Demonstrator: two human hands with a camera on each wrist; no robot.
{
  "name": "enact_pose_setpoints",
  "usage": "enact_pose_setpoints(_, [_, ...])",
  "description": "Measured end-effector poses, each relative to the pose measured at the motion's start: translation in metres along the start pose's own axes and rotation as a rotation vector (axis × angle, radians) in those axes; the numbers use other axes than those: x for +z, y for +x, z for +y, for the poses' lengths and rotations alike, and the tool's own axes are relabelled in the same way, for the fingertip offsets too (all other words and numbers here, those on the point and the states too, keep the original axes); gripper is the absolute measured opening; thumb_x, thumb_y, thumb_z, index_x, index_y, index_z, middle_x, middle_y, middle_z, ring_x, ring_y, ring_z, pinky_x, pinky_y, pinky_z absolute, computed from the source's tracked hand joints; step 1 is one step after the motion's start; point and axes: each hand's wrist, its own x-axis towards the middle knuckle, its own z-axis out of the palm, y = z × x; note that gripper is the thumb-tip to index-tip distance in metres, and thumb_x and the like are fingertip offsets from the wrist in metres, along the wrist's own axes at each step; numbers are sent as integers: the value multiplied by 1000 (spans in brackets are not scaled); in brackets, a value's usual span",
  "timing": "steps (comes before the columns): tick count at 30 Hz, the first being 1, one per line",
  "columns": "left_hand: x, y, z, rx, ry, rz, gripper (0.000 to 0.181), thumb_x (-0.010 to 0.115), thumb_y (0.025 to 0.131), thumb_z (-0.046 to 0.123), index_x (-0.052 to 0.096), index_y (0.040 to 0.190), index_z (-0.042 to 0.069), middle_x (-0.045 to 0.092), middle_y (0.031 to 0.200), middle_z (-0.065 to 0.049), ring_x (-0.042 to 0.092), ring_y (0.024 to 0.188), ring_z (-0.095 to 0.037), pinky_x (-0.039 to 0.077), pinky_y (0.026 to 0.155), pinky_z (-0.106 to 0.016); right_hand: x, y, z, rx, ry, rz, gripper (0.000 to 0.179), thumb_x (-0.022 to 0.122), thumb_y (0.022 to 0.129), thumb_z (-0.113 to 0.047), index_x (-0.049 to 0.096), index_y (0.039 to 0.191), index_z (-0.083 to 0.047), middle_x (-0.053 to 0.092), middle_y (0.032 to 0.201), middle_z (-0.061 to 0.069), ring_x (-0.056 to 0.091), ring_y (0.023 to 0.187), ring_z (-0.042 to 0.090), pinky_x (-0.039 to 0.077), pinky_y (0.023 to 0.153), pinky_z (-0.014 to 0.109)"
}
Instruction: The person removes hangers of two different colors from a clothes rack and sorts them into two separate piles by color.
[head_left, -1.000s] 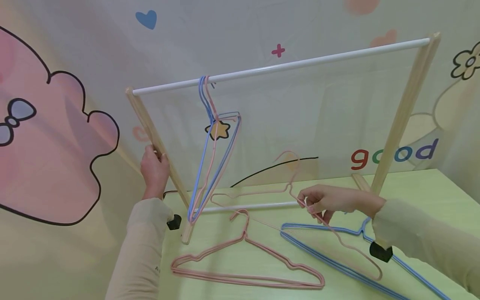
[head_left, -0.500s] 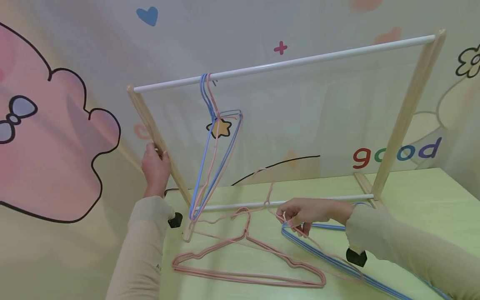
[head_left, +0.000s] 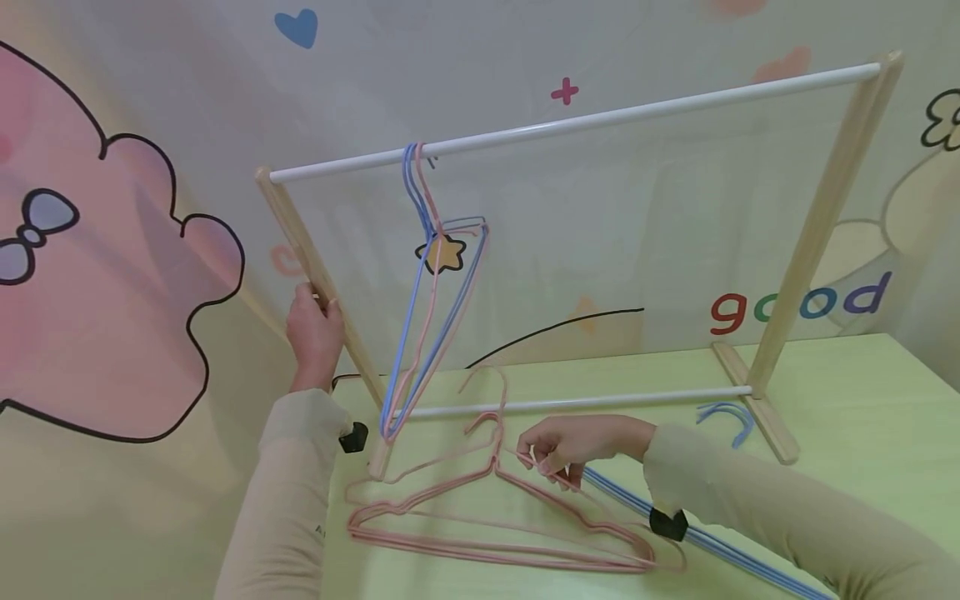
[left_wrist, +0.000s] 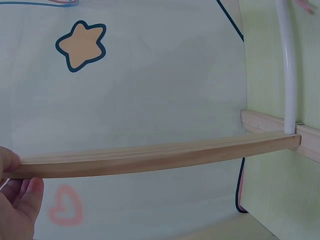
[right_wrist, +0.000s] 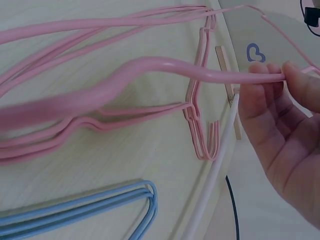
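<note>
My left hand (head_left: 315, 337) holds the left wooden post (left_wrist: 150, 162) of a clothes rack, thumb on one side and fingers on the other. Between thumb and fingers my right hand (head_left: 572, 448) pinches the shoulder of a pink clothes hanger (right_wrist: 155, 65). That hanger overlaps a stack of pink hangers (head_left: 487, 550) lying on the table, its hook pointing toward the rack. In the right wrist view the held wire passes above the stack. Blue and pink hangers (head_left: 406, 333) hang together near the left end of the rack's white top rod (head_left: 562, 127).
Several blue hangers (head_left: 738, 560) lie stacked at the right, partly hidden under my right forearm. A white lower rod (head_left: 637, 400) crosses behind the pink stack. The right post (head_left: 825, 233) stands on a wooden foot (head_left: 772, 427). A printed curtain backs the green table (head_left: 855, 517).
My right hand has carried the pink hanger left and down, from over the blue hangers to over the pink stack. My left hand keeps its hold on the post.
</note>
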Motion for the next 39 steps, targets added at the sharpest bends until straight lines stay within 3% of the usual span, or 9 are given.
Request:
enact_pose_setpoints(7, [1, 0, -1, 8, 9, 5, 22, 49, 86, 11, 47, 104, -2, 58, 93, -21, 54, 87, -35, 40, 80, -46, 6, 17, 4, -9, -13, -24, 8, 40, 90, 3, 45, 85, -1, 43, 62, 2, 47, 46, 13, 43, 43, 23])
enact_pose_setpoints(13, [1, -1, 0, 0, 2, -10, 23, 50, 86, 11, 46, 106, -1, 57, 95, -21, 53, 89, -34, 40, 81, -45, 13, 32, 9, -14, -11, -57, 9, 39, 89, 4, 44, 83, -1, 40, 61, -2, 44, 49, 11, 43, 43, 22])
enact_pose_setpoints(20, [1, -1, 0, -4, 15, -10, 23, 50, 86, 11, 46, 106, -1, 57, 95, -21, 54, 89, -34, 40, 81, -45, 15, 42, 15, 17, 15, -37, 7, 41, 88, 5, 45, 93, 7, 44, 62, -1, 46, 50, 10, 42, 42, 22])
enact_pose_setpoints(26, [1, 0, 2, -14, 21, -17, 24, 49, 87, 12, 46, 107, -1, 57, 96, -20, 54, 89, -34, 41, 80, -44, 14, 50, 28, 28, 60, -35, 5, 40, 89, 3, 45, 90, 5, 42, 60, -1, 43, 48, 10, 36, 41, 22])
enact_pose_setpoints(30, [0, -1, 2, 3, 21, -8, 23, 49, 87, 11, 46, 106, -1, 57, 94, -20, 54, 87, -34, 41, 79, -45, 12, 53, 37, 38, 77, 3, 8, 42, 89, 1, 48, 93, 5, 40, 60, 0, 38, 47, 11, 33, 41, 23])
enact_pose_setpoints(35, [0, -2, 3, 11, 20, -7, 23, 49, 87, 11, 46, 106, -1, 56, 92, -20, 53, 86, -34, 41, 77, -45, 11, 55, 48, 60, 67, 102, 20, 47, 87, 0, 58, 104, 1, 46, 61, 1, 44, 46, 10, 39, 42, 21])
enact_pose_setpoints(39, [0, -3, 2, 7, 25, -9, 23, 49, 88, 12, 46, 106, -1, 56, 92, -20, 53, 86, -34, 41, 77, -45, 14, 59, 58, 68, 34, 184, 20, 51, 86, 0, 62, 102, -1, 49, 57, 0, 45, 44, 9, 41, 42, 20])
